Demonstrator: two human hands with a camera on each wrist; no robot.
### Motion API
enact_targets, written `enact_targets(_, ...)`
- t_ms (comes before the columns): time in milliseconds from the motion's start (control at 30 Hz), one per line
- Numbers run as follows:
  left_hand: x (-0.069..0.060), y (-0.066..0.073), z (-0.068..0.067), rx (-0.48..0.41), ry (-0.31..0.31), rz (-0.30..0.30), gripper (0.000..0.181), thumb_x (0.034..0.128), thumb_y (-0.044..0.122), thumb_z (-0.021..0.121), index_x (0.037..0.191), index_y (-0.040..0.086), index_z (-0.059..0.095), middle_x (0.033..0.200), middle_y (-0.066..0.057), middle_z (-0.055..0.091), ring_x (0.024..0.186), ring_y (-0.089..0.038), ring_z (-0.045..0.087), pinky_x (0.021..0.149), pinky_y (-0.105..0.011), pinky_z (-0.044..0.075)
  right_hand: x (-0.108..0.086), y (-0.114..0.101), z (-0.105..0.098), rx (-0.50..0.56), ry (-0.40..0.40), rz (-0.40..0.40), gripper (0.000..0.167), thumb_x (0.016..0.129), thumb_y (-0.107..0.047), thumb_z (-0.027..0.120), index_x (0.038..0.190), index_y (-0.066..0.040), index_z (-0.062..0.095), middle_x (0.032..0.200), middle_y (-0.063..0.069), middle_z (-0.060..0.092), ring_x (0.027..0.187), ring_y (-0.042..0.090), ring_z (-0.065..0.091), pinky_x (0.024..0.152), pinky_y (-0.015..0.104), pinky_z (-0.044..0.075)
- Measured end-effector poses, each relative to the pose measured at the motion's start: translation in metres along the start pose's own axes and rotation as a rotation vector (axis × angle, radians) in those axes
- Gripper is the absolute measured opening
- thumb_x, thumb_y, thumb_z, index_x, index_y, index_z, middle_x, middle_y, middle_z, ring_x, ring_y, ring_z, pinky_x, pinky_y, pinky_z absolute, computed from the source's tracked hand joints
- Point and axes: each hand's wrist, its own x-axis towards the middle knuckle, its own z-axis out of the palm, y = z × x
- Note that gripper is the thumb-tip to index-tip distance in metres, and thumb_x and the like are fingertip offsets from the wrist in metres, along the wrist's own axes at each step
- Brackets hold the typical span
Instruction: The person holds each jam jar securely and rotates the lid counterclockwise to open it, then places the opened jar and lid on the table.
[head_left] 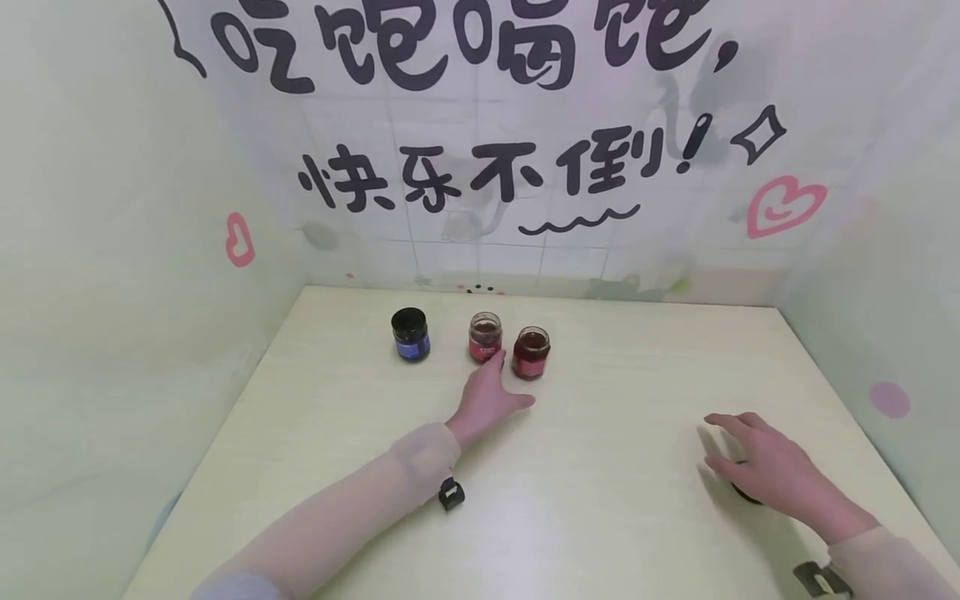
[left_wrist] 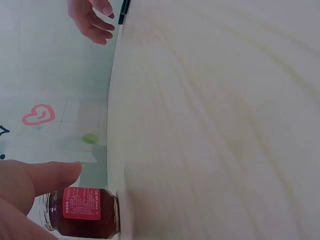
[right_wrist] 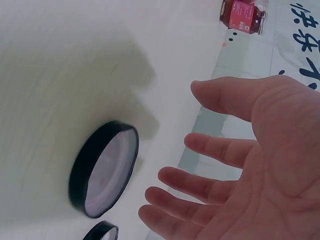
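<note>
**Trainee:** Beginning at the far left, what stands there?

**Instructor:** The blue-labelled jar, upright on the table and apart from the other two. Its top appears capped in black. The spacing presumably leaves finger room around it.

**Trainee:** And next to it?

**Instructor:** The middle jar, red-labelled, upright, with its glass rim uncovered. The left hand overlaps its lower front; whether the fingertips touch it cannot be told.

**Trainee:** State of that hand?

**Instructor:** Wide. Thumb and fingers stand apart, with no grip visible. The third jar, also red-labelled and uncovered, stands upright just beside the middle one. In the left wrist view, it appears framed between thumb and fingers, a spread that probably suits its round body.

**Trainee:** On the right?

**Instructor:** A black-rimmed lid lies on the table, inner face upward, likely keeping that face off the surface. A second lid is partly cut off by the frame. The right hand is beside them, fingers loosely spread, holding nothing.
</note>
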Motion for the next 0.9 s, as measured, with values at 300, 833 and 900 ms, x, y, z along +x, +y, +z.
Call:
enact_targets(300, -0.015, -0.005, -0.009, -0.033, -0.01, -0.003, 0.089, 0.08, 0.027, 0.086, 0.151, 0.001, 0.04, 0.149, -0.018, 0.049, 0.136, -0.035, 0.046, 0.112, -0.045, 0.037, 0.013, -0.012, 0.001, 0.005, 0.026, -0.035, 0.058, 0.093, -0.037, 0.072, 0.14, -0.007, 0.054, 0.128, 0.025, 0.054, 0.104, 0.043, 0.062, 0.073, 0.056, 0.054)
enact_targets(833, -0.03, -0.016, -0.035, -0.125, 0.088, -0.017, 0.073, 0.0847, 0.024, 0.081, 0.147, 0.005, 0.047, 0.143, -0.018, 0.054, 0.134, -0.033, 0.049, 0.111, -0.047, 0.037, 0.039, -0.04, 0.009, 0.094, 0.086, -0.096, 0.059, 0.092, -0.032, 0.074, 0.141, -0.007, 0.053, 0.133, 0.026, 0.051, 0.111, 0.046, 0.057, 0.085, 0.064, 0.048)
enact_targets(900, -0.032, -0.018, -0.039, -0.134, 0.107, -0.014, 0.07, 0.0854, 0.023, 0.081, 0.145, 0.005, 0.049, 0.142, -0.017, 0.055, 0.133, -0.033, 0.05, 0.111, -0.047, 0.038, 0.042, -0.043, 0.01, 0.097, 0.087, -0.099, 0.059, 0.093, -0.031, 0.074, 0.142, -0.007, 0.052, 0.134, 0.025, 0.05, 0.112, 0.046, 0.056, 0.086, 0.064, 0.048)
